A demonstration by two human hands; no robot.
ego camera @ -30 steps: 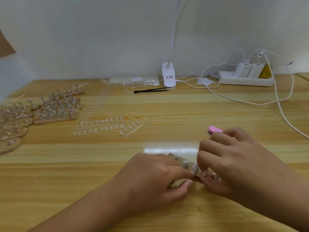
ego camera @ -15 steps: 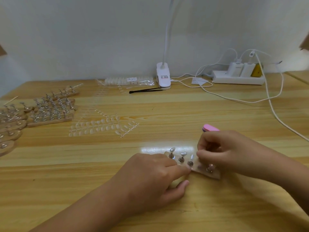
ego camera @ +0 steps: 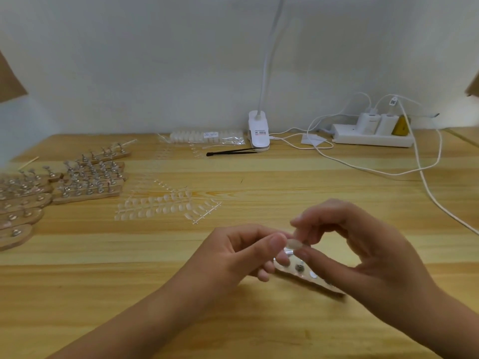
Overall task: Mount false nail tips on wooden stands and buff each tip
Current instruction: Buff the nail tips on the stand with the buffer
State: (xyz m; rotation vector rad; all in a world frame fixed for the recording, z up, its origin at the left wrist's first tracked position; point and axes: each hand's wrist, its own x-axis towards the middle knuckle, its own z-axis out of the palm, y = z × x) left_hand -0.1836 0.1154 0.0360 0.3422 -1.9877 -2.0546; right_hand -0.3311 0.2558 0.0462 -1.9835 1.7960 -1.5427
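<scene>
A small wooden stand (ego camera: pixel 308 274) with round metal discs lies on the table between my hands, partly hidden by my right hand. Just above its left end, a clear false nail tip (ego camera: pixel 294 244) sits on a small metal peg (ego camera: pixel 288 252). My left hand (ego camera: pixel 233 255) pinches the peg between thumb and fingers. My right hand (ego camera: pixel 363 252) pinches the nail tip's right end with thumb and curled fingers.
Several wooden stands with metal pegs (ego camera: pixel 88 180) crowd the left side. Strips of clear nail tips (ego camera: pixel 166 206) lie mid-table. At the back are a bag of tips (ego camera: pixel 207 137), a lamp clip (ego camera: pixel 258 133), a black tool (ego camera: pixel 230 152), a power strip (ego camera: pixel 373 138) and trailing cables (ego camera: pixel 425 182).
Both hands have risen off the stand and now hold one peg with a nail tip above it. The pink buffer behind my right hand is no longer in sight.
</scene>
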